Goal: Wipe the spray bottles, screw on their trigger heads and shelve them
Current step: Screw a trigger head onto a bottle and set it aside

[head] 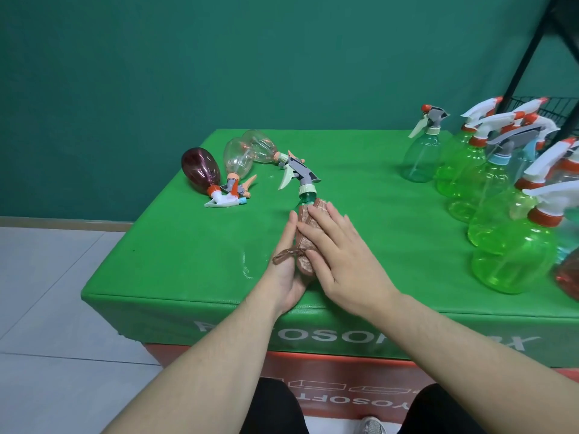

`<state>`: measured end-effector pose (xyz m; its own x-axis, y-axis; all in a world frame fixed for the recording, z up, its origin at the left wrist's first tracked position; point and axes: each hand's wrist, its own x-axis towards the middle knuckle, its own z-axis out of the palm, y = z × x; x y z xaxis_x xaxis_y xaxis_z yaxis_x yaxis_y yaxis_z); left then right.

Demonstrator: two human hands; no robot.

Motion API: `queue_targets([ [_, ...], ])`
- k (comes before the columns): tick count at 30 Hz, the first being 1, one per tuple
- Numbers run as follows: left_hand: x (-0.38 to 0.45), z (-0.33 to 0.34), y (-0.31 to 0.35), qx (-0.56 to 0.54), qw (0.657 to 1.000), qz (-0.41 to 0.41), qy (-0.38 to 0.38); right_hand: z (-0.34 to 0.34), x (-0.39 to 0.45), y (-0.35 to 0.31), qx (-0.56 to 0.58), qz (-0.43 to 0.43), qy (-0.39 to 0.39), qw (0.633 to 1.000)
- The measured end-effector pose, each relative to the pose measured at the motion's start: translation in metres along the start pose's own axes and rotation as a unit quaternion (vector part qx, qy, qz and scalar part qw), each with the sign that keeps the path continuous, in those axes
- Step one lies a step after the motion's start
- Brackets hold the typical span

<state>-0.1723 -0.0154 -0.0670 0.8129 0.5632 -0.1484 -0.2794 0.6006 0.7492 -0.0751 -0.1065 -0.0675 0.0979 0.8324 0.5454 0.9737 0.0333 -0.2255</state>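
Observation:
A green spray bottle with a grey trigger head lies tilted between my hands near the front of the green table. My left hand cradles its base from below and the left. My right hand presses a brown cloth flat against the bottle's body, fingers straight. The cloth hides most of the bottle. A dark red bottle and two clear bottles lie on their sides at the back left, heads attached.
Several green and clear spray bottles with white and orange heads stand upright along the right side. A black wire shelf rises behind them at the far right. The table's front edge is just below my hands; tiled floor lies to the left.

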Motion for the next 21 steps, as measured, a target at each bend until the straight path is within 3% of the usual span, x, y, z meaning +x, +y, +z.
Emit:
queue_targets([
  [11,0.02,-0.019,-0.011,0.041,0.998,0.022,0.053,0.009,-0.03,0.0,0.011,-0.048,0.042,0.998],
  [17,0.019,-0.015,-0.011,0.049,0.994,0.052,0.082,0.007,-0.032,-0.017,0.073,0.027,0.068,0.995],
  [21,0.023,-0.02,-0.011,0.049,0.998,0.01,0.046,0.013,-0.024,-0.025,0.076,0.054,0.096,0.991],
])
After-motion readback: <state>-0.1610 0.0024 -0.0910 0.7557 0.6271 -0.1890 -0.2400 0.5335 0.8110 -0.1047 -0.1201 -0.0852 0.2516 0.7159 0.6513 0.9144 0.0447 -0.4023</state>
